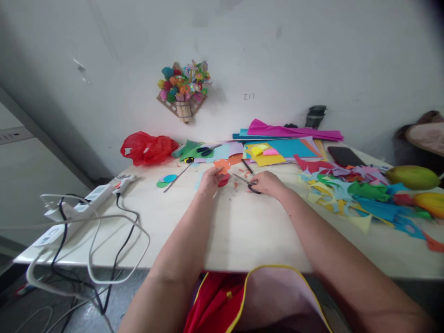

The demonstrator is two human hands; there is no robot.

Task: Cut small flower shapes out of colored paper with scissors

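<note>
Red bag (147,149) — crumpled, power strip (83,209), phone (345,156)

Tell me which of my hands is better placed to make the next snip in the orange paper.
Your right hand, most likely: it holds the scissors, pointed toward the orange paper. Your left hand is taken up holding that paper.

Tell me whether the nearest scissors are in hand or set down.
In hand: the right hand holds the scissors by the handle, pointing toward the left hand, which holds orange paper. Open or shut: cannot tell.
</note>
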